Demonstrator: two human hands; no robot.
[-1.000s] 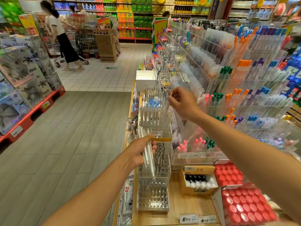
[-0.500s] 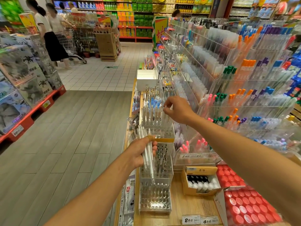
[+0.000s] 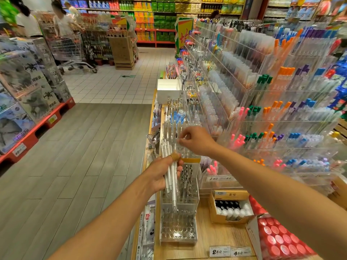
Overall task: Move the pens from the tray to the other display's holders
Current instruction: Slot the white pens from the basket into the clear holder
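A bundle of clear pens [image 3: 171, 172] sits upright in the person's left hand [image 3: 163, 174], whose fingers [image 3: 179, 164] are curled around the barrels; the thumb, wrapped in a tan bandage, presses across them from the front. The pen tips point down over the stepped clear display holder [image 3: 179, 218] that stands on the wooden tabletop [image 3: 212, 239]. The holder's lowest tier shows rows of open round holes, its middle tier carries dark-tipped pens, and its upper tiers hold white and blue-capped ones.

Just above the bundle, the right hand [image 3: 197, 140] hovers over the holder's upper tier with its fingertips [image 3: 181, 140] pinched together on what looks like a single clear pen top; the blur makes the exact hold hard to read.

Right of the holder lies an open cardboard box [image 3: 231, 209] of black and white bottles, beside a tray of red-lidded items [image 3: 283, 241]. Two price tags [image 3: 230, 252] sit at the tabletop's front edge. Acrylic racks of coloured pens [image 3: 272, 113] fill the right side. Across the aisle stand stacked boxes on a red pallet [image 3: 28, 94], and shoppers with a trolley [image 3: 65, 44] are farther back.
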